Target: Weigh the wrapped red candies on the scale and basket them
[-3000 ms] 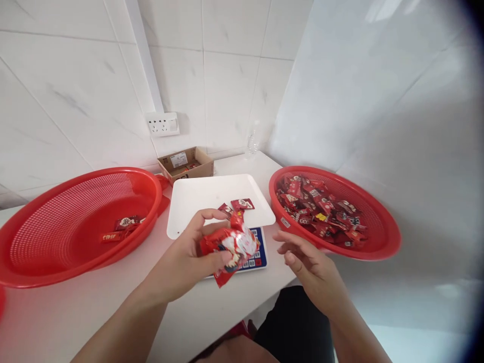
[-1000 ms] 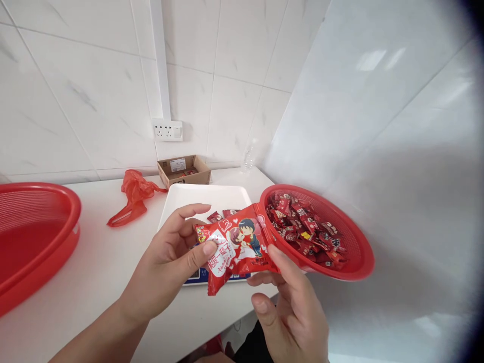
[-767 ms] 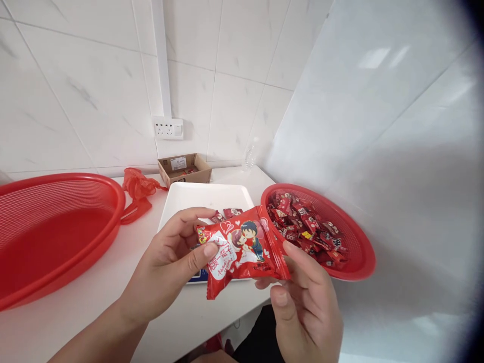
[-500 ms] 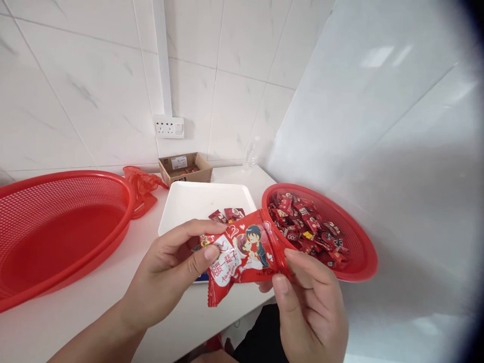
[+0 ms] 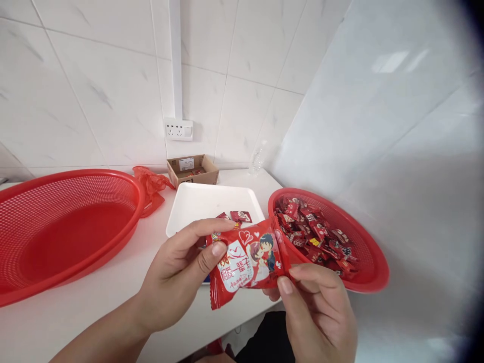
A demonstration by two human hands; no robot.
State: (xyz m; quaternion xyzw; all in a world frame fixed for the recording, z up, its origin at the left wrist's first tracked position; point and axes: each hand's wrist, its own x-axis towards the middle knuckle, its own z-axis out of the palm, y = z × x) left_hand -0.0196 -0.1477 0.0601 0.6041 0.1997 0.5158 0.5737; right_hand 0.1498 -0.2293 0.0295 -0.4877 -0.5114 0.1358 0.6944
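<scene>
Compared w/ 3 s ago, the R hand [image 5: 321,307] has come over to the red packet [image 5: 252,259], which now lies spread, its picture side to the camera. The R grip is narrow, thumb & index finger holding the packet's R end; the L hand [image 5: 177,277] pinches the opp. end, so the packet hangs betw. both hands above the desk [image 5: 132,262]. Behind it, the white tray [image 5: 204,199] carries a few small sachets [image 5: 241,216]. Beside it on the R, the R basket [image 5: 379,269] contains many sim. sachets; on the L stands the L basket [image 5: 83,237]. Farther back, L to R: a red plastic bag [image 5: 151,187], a cardboard box [image 5: 204,178] w/ small items inside, & a clear bottle [image 5: 257,159] near the wall [image 5: 212,108].
</scene>
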